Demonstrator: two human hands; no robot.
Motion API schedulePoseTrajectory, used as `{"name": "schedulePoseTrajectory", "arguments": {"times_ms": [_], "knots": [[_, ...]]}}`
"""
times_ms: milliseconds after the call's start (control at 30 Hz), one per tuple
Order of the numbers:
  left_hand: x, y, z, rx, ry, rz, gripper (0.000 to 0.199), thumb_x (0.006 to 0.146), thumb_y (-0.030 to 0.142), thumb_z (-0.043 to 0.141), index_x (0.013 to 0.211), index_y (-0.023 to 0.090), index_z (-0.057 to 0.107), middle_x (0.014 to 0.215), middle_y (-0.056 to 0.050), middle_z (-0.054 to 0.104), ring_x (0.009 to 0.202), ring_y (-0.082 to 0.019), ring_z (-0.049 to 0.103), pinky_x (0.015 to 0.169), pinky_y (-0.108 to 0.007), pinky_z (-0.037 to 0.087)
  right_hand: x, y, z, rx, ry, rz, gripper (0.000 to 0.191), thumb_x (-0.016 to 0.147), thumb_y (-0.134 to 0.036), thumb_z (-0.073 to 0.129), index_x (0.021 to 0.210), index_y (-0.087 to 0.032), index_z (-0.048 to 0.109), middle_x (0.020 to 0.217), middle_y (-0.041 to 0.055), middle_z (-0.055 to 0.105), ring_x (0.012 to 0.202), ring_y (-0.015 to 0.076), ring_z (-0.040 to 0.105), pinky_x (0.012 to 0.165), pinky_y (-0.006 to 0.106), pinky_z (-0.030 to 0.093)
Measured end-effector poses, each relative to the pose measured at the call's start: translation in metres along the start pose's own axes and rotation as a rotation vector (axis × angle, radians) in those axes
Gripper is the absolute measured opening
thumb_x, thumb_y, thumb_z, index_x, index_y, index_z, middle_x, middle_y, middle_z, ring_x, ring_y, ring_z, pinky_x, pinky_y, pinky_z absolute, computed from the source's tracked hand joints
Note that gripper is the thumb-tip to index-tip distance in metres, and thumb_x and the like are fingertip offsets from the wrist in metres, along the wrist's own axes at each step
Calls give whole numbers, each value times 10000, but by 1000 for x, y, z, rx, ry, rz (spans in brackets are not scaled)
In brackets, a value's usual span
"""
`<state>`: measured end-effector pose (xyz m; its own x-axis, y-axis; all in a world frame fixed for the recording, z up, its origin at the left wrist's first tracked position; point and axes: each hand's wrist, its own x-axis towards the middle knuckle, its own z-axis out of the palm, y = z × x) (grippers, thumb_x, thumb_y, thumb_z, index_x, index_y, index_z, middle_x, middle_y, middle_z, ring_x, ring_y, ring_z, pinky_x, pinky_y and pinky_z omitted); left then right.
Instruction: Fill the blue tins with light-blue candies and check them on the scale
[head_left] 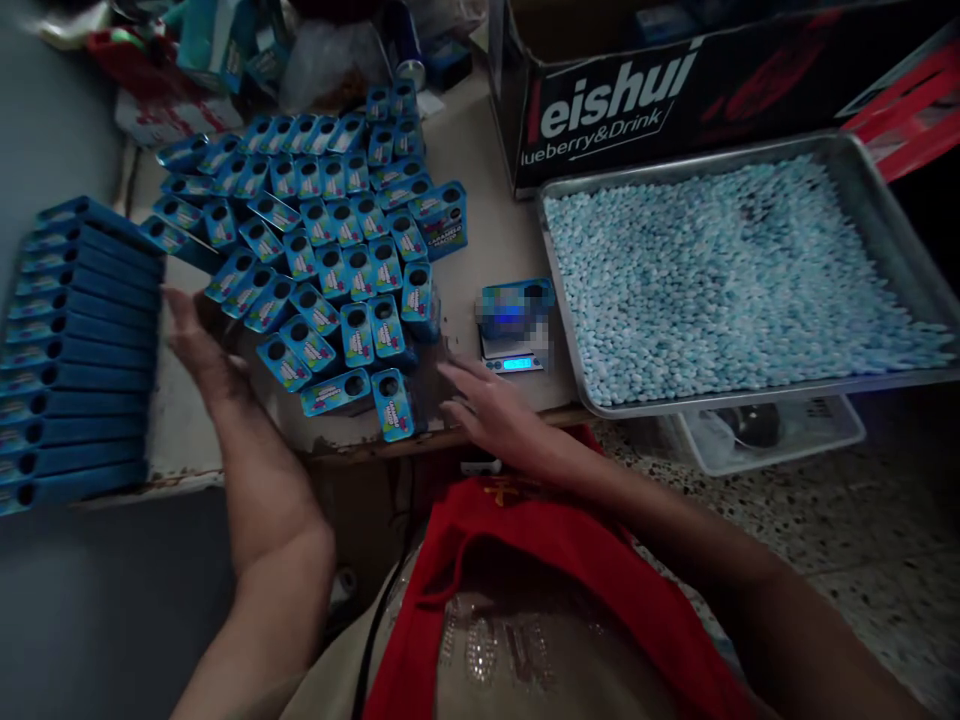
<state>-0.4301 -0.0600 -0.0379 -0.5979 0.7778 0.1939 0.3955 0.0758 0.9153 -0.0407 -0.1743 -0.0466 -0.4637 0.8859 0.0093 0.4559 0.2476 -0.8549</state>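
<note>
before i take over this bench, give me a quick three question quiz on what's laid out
1. Fill in the blank: the metal tray is filled with small, pale blue ____.
2. Which of the person's two hands is nearer the digital scale?
3. True or false: the black carton stands on the far side of the tray.

Key: 1. pieces; 2. the right hand; 3. true.
</note>
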Motion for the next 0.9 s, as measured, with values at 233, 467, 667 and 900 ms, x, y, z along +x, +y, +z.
{"name": "schedulePoseTrajectory", "arguments": {"times_ms": [233, 467, 667, 900], "knots": [[-24, 20, -47, 93, 234, 31, 555, 701, 522, 898, 1081, 137, 773, 1036, -117, 830, 1230, -480, 793, 1136, -723, 563, -85, 62, -156, -741, 140, 300, 392, 1033, -302, 773, 1413, -209, 802, 1437, 245, 769, 1305, 460, 697, 1020, 606, 615], [-69, 96, -2, 214, 19, 427, 284, 841, 334, 908, 1049, 146, 862, 986, -47, 838, 987, -291, 829, 1056, -549, 691, -22, 86, -182, -925, -109, 293, 483, 1016, -258, 832, 1465, -113, 731, 1424, 302, 710, 1203, 379, 657, 910, 418, 429], [-123, 155, 55, 311, -415, 689, 291, 975, 337, 960, 1231, 227, 877, 1252, -27, 860, 1229, -295, 805, 1162, -449, 630, -10, 80, -200, -683, -154, 377, 88, 1018, -130, 812, 1103, -153, 818, 952, 101, 801, 813, 201, 641, 763, 344, 352], [-140, 148, 98, 254, -696, 695, 319, 960, 335, 947, 1266, 344, 856, 1324, -18, 834, 1333, -364, 773, 1253, -561, 605, -21, 74, -218, -371, 90, 384, 95, 927, -71, 811, 962, -151, 847, 969, 61, 824, 879, 182, 704, 856, 321, 463]]}}
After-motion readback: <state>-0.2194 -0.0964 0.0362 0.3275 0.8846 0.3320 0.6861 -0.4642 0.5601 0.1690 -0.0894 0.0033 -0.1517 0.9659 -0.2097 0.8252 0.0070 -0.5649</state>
